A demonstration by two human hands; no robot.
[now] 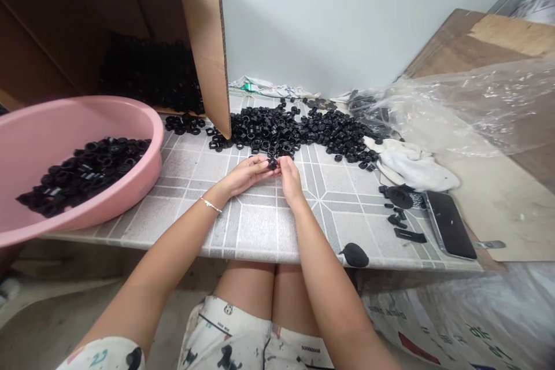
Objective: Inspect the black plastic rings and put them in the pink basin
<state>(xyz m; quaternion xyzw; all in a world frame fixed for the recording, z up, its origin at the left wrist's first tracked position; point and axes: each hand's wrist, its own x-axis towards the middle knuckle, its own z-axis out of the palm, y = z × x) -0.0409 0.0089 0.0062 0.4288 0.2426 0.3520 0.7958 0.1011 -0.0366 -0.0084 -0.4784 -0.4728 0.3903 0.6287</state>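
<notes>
The person wears shorts [243, 335] of white cloth, printed with black figures, a small animal head and tiny dark lettering. At the near left, a short white sleeve [108, 354] shows a green-blue mark and a black patch. A thin, pale bracelet [211, 204] goes around the left wrist. The left hand [243, 177] and the right hand [291, 180] are both bare.

A pale wall [312, 23] stands behind the grey-patterned table [258, 228]. Light brightens the wall's top right.
</notes>
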